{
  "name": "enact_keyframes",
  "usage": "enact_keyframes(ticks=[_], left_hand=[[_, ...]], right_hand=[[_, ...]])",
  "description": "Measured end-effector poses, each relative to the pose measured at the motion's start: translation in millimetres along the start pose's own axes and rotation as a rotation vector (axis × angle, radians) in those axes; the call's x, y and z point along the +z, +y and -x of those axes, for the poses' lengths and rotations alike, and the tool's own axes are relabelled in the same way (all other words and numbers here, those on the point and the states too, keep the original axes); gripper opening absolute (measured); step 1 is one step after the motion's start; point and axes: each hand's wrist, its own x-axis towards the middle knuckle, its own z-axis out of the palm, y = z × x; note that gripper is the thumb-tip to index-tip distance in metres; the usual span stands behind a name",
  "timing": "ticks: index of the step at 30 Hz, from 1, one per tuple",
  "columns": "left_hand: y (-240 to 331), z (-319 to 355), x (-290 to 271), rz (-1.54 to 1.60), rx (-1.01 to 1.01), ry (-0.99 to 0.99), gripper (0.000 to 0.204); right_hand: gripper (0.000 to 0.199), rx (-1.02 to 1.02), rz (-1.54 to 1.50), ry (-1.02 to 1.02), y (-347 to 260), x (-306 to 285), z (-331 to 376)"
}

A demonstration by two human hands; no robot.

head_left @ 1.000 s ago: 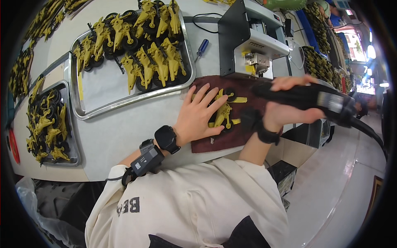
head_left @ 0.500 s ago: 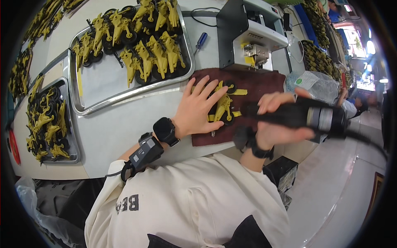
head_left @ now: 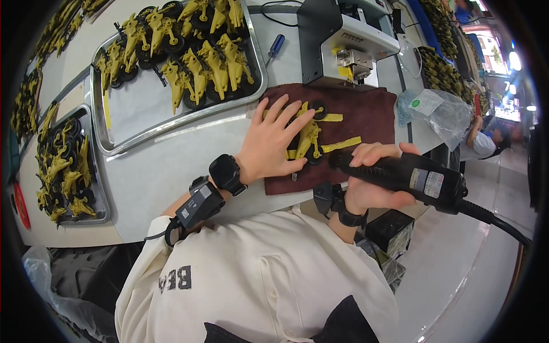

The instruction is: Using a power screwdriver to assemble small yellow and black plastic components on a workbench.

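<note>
A toy motorcycle (head_left: 309, 135) with a yellow body and black wheels lies on a dark red cloth (head_left: 366, 106). Over its left side my left hand (head_left: 275, 140) is laid flat with the fingers spread, the thumb reaching toward the lower wheel. Strips of yellow tape (head_left: 342, 144) stick out to the right of the toy, on the cloth. My right hand (head_left: 374, 177) is wrapped round a black corded electric screwdriver (head_left: 406, 177). Its front end points left and sits just right of the toy's lower wheel; I cannot tell whether they touch.
A large metal tray (head_left: 183, 123) at the far left holds several similar toys; a smaller tray (head_left: 104, 197) of them stands nearer. A blue-handled screwdriver (head_left: 276, 46) lies between the tray and a black and white machine (head_left: 349, 43). A clear plastic bag (head_left: 443, 111) is at the right.
The electric screwdriver has come down and left, its front end closer to the toy's lower wheel, no longer blurred. More of the lower tape strip shows. My left hand has hardly moved.
</note>
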Motion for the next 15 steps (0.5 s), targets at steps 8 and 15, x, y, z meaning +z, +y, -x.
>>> enact_keyframes(ticks=[8,15], left_hand=[[0,-1,-1,0.006,-0.007,-0.01,0.085],[-1,-1,1,0.006,-0.014,-0.018,0.085]], right_hand=[[0.09,-0.02,-0.078,-0.014,-6,2,-1],[0.092,0.048,-0.036,-0.008,10,-2,4]])
